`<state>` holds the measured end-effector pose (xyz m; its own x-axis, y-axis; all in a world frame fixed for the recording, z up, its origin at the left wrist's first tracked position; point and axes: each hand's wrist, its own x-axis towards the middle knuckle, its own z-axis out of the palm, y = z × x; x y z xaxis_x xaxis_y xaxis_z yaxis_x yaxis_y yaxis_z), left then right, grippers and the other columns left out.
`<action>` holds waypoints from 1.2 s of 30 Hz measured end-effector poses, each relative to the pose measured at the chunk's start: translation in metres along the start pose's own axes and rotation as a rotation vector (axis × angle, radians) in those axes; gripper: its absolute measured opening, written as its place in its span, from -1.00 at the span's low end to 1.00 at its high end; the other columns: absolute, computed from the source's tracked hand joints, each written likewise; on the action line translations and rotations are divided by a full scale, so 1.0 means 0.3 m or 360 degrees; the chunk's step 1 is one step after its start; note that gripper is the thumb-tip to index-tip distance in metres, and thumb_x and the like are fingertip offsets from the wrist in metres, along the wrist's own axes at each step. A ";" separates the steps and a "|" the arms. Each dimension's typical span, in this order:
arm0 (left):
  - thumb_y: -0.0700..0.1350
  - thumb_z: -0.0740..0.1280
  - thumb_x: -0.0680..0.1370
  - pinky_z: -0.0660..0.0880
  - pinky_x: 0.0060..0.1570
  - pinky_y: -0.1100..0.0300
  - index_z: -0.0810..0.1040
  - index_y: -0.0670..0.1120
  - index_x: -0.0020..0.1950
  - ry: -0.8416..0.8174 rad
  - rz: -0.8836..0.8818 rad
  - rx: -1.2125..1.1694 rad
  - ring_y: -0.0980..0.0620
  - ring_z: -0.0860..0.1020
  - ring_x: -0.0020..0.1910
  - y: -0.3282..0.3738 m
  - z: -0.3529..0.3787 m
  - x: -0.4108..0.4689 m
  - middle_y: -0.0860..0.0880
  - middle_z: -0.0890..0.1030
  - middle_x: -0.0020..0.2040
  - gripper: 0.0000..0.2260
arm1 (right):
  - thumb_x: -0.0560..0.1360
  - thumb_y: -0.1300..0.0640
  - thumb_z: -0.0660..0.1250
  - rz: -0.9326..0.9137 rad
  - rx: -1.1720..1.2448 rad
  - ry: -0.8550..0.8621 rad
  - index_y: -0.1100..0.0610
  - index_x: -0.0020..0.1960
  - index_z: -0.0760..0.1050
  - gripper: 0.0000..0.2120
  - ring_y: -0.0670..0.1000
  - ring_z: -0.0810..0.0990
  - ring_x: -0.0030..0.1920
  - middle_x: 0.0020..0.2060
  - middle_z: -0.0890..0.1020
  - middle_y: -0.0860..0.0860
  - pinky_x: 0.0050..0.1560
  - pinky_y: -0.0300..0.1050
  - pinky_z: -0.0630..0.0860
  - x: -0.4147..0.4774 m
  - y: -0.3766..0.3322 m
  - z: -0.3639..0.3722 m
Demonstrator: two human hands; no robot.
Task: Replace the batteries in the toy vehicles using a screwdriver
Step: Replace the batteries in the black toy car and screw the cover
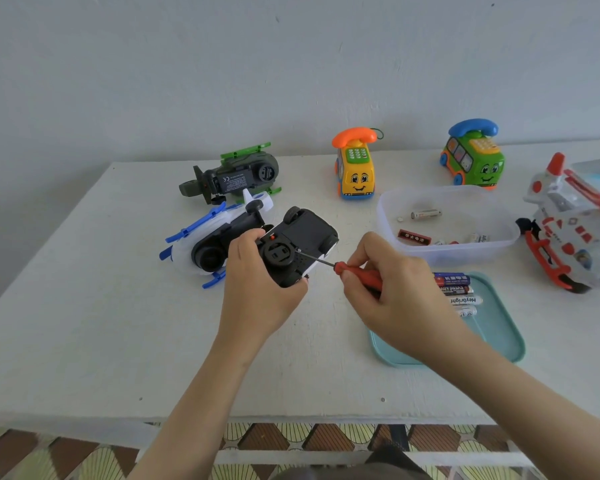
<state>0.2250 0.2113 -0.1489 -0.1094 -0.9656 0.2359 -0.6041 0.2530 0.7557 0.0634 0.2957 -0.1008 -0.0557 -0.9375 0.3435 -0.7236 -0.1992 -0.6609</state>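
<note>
Counter: white, against plain wall.
Toy car: upturned, just left of clear tub, clamped in left hand.
Screwdriver: right hand pinches red handle; tip on underside screw.
Handling: light, rigid, probably slick plastic; grip body sides.

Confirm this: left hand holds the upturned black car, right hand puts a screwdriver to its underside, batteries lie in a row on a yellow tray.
One slip: the head view shows a pale teal tray, not yellow. The left hand holds the upturned black car, the right hand puts the screwdriver to its underside, batteries lie in a row on it.
</note>
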 end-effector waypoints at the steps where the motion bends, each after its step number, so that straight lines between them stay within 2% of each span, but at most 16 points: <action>1: -0.11 0.56 0.32 0.32 -0.14 0.44 0.29 -0.06 0.37 -0.0010 0.0002 0.0008 0.08 0.37 0.15 -0.002 -0.002 0.001 0.06 0.33 0.21 -0.29 | 0.51 0.18 0.31 -0.0008 -0.0013 -0.0013 0.11 -0.16 0.35 -0.86 0.01 0.31 -0.49 -0.57 0.38 0.02 -0.49 -0.14 0.19 0.001 -0.002 0.002; 4: -0.09 0.56 0.31 0.28 -0.16 0.49 0.30 -0.06 0.38 -0.0020 0.0006 0.0026 0.09 0.36 0.16 -0.001 -0.007 0.000 0.04 0.36 0.22 -0.28 | 0.53 0.13 0.29 -0.0049 -0.0153 -0.0074 0.06 -0.10 0.33 -0.87 0.03 0.37 -0.49 -0.52 0.46 -0.01 -0.49 -0.11 0.31 0.003 -0.011 0.007; 7: -0.09 0.57 0.31 0.34 -0.11 0.44 0.32 -0.06 0.35 0.0000 0.0010 0.0029 0.10 0.38 0.12 0.006 -0.006 -0.002 0.04 0.37 0.19 -0.31 | 0.54 0.05 0.24 -0.0032 -0.0363 -0.0189 0.05 -0.01 0.31 -0.88 0.04 0.47 -0.42 -0.43 0.51 -0.01 -0.40 -0.06 0.43 0.004 -0.030 0.009; 10: -0.08 0.57 0.30 0.41 -0.08 0.29 0.33 -0.05 0.32 0.0025 -0.0010 0.0038 0.08 0.39 0.10 0.011 -0.001 -0.005 0.05 0.37 0.16 -0.32 | 0.55 0.03 0.20 -0.0014 -0.0474 -0.0232 0.04 -0.01 0.23 -0.85 0.07 0.43 -0.40 -0.44 0.42 -0.05 -0.39 -0.12 0.34 0.003 -0.046 0.019; 14: -0.08 0.56 0.29 0.47 -0.09 0.25 0.34 -0.03 0.29 0.0079 -0.0022 0.0042 0.06 0.42 0.10 0.024 0.007 -0.013 0.07 0.37 0.12 -0.35 | 0.56 0.07 0.18 -0.0056 -0.0591 -0.0170 0.03 -0.06 0.13 -0.80 0.04 0.36 -0.51 -0.51 0.32 -0.08 -0.51 -0.16 0.21 -0.010 -0.051 0.053; 17: -0.08 0.55 0.29 0.52 -0.06 0.20 0.34 -0.04 0.29 0.0097 -0.0029 0.0047 0.04 0.43 0.11 0.036 0.011 -0.017 0.05 0.37 0.13 -0.35 | 0.42 0.13 0.28 -0.0052 -0.0668 -0.0111 0.01 -0.12 0.06 -0.65 0.01 0.15 -0.65 -0.61 0.19 -0.11 -0.61 -0.27 -0.04 -0.025 -0.050 0.070; 19: -0.07 0.55 0.29 0.54 -0.05 0.17 0.34 -0.05 0.30 0.0098 -0.0040 0.0056 0.05 0.43 0.10 0.043 0.009 -0.018 0.04 0.38 0.14 -0.35 | 0.38 0.14 0.29 -0.0040 -0.0658 -0.0090 0.02 -0.14 0.10 -0.68 0.01 0.13 -0.67 -0.61 0.17 -0.12 -0.59 -0.29 -0.12 -0.034 -0.046 0.078; 22: -0.07 0.55 0.29 0.43 -0.14 0.32 0.34 -0.06 0.30 0.0081 -0.0045 0.0076 0.08 0.41 0.08 0.054 0.005 -0.014 0.03 0.38 0.15 -0.35 | 0.40 0.15 0.28 -0.0061 -0.0625 -0.0054 0.05 -0.13 0.16 -0.74 0.01 0.16 -0.69 -0.61 0.14 -0.13 -0.59 -0.29 -0.11 -0.041 -0.040 0.078; 25: -0.09 0.54 0.29 0.30 -0.21 0.41 0.35 -0.08 0.28 0.0050 -0.0021 0.0126 0.08 0.38 0.07 0.069 -0.005 -0.006 0.02 0.38 0.12 -0.38 | 0.40 0.15 0.28 -0.0066 -0.0593 -0.0030 0.04 -0.14 0.15 -0.72 -0.05 0.11 -0.68 -0.59 0.04 -0.15 -0.60 -0.29 -0.11 -0.038 -0.041 0.071; 30: -0.06 0.54 0.26 0.29 -0.04 0.23 0.35 -0.10 0.27 -0.0091 0.0052 0.0412 0.03 0.37 0.11 0.090 -0.052 0.023 0.03 0.36 0.08 -0.35 | 0.39 0.16 0.31 -0.0040 -0.0538 0.0016 0.03 -0.13 0.12 -0.68 -0.12 -0.02 -0.67 -0.58 0.01 -0.19 -0.57 -0.33 -0.15 -0.033 -0.048 0.047; 33: -0.03 0.56 0.24 0.32 -0.01 0.21 0.37 -0.09 0.24 -0.0240 0.0072 0.0561 0.01 0.40 0.10 0.103 -0.095 0.042 0.01 0.41 0.09 -0.35 | 0.43 0.15 0.29 -0.0003 -0.0517 0.0026 0.04 -0.14 0.17 -0.74 -0.12 0.07 -0.67 -0.61 0.11 -0.15 -0.60 -0.30 -0.07 -0.030 -0.036 0.034; 36: -0.01 0.57 0.22 0.35 -0.09 0.18 0.39 -0.05 0.18 -0.0347 0.0079 0.0660 0.01 0.43 0.02 0.123 -0.138 0.057 0.03 0.44 0.03 -0.38 | 0.47 0.16 0.29 0.0052 -0.0517 0.0040 0.08 -0.15 0.24 -0.80 -0.12 0.16 -0.67 -0.62 0.18 -0.12 -0.63 -0.27 0.01 -0.022 -0.017 0.023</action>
<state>0.2335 0.2065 -0.0915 -0.2823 -0.9543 0.0982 -0.8536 0.2965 0.4284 0.0723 0.3009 -0.1042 -0.0963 -0.9338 0.3445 -0.9026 -0.0640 -0.4257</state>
